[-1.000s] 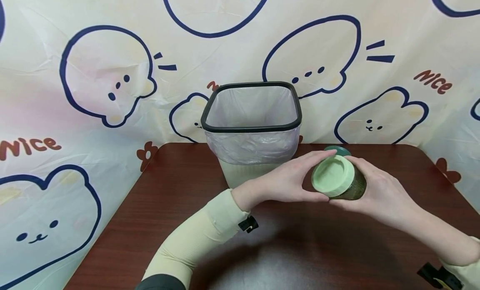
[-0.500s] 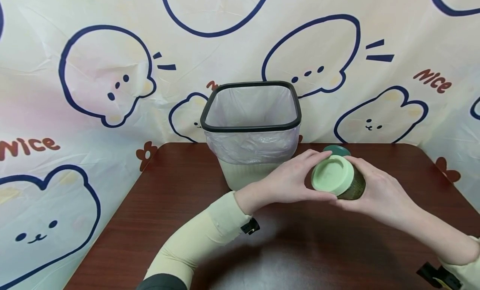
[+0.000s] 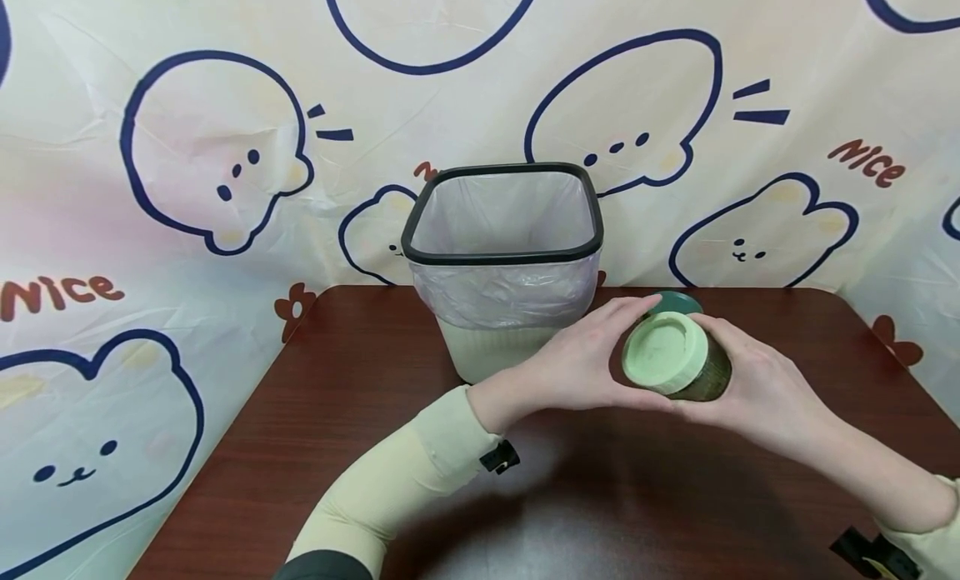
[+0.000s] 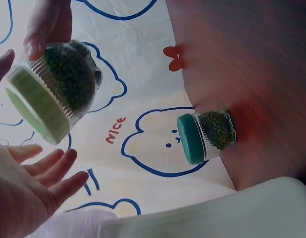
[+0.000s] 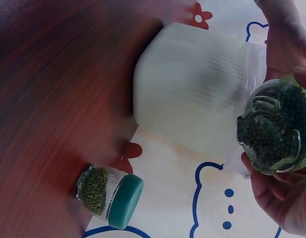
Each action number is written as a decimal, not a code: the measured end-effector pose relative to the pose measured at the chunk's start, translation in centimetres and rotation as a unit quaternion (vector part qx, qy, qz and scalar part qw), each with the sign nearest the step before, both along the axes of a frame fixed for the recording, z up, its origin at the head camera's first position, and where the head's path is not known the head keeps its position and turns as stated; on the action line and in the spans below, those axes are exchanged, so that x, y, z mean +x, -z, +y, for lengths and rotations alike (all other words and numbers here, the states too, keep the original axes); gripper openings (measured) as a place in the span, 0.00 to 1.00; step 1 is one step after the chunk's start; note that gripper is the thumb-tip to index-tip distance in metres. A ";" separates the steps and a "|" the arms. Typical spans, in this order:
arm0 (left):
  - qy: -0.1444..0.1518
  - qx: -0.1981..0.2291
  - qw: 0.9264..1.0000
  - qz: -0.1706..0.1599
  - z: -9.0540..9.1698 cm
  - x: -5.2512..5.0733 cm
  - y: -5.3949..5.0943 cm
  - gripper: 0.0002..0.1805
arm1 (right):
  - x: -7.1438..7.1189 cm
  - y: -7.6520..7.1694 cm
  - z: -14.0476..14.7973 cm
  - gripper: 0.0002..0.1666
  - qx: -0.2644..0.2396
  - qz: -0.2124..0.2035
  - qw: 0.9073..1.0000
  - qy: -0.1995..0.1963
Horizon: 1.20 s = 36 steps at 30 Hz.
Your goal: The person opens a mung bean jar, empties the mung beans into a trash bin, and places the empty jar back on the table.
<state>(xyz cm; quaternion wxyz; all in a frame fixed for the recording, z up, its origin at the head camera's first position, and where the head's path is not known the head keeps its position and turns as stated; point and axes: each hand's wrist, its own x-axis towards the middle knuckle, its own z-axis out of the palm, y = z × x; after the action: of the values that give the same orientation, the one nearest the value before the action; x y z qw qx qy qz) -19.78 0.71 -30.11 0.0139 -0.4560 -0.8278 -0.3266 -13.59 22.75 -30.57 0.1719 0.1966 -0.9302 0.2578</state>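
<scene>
A jar with a pale green lid [image 3: 665, 351] is tilted lid-forward toward the head camera; its clear body [image 4: 72, 74] holds dark green beans. My right hand [image 3: 772, 388] grips the body from the right. My left hand [image 3: 570, 359] curves around the lid's left side, and the left wrist view shows its fingers spread [image 4: 58, 168] and apart from the lid. Past the hands stands a second jar with a teal lid [image 3: 678, 302], its green beans [image 5: 94, 191] visible in the right wrist view.
A pale bin [image 3: 491, 347] with a black rim [image 3: 502, 258] and a translucent liner [image 3: 510, 297] stands at the table's back, left of the jars. Behind the brown table [image 3: 300, 447] hangs a cartoon-print cloth [image 3: 465, 113].
The left index finger has moved off the lid's upper edge, and the left fingers sit slightly wider around it. The held jar has barely moved.
</scene>
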 end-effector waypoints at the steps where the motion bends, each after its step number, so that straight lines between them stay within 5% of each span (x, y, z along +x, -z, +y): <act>1: 0.010 0.005 1.000 -0.004 -0.1 -0.1 0.0 0.56 | 0.0 0.0 0.0 0.56 0.000 0.000 1.000 0.000; 8: 0.071 0.014 0.997 -0.030 -0.3 -0.5 -0.3 0.55 | 0.1 0.1 0.0 0.55 0.003 0.000 1.000 0.005; 17: 0.094 0.003 0.994 -0.052 -0.3 -0.7 -0.2 0.51 | 0.1 0.2 -0.1 0.55 0.005 0.011 1.000 0.003; 25: 0.080 0.005 0.996 -0.049 -0.3 -0.8 0.0 0.49 | 0.0 0.3 -0.2 0.54 0.008 0.008 1.000 0.002; 36: 0.024 0.002 0.999 -0.030 0.1 -0.4 0.2 0.48 | 0.1 0.3 -0.1 0.54 0.010 0.002 1.000 0.006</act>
<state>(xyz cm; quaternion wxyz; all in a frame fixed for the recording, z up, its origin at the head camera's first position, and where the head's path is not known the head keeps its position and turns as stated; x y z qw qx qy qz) -20.17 0.84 -30.28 -0.0179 -0.4660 -0.8159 -0.3418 -13.53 22.66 -30.86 0.1734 0.1935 -0.9336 0.2468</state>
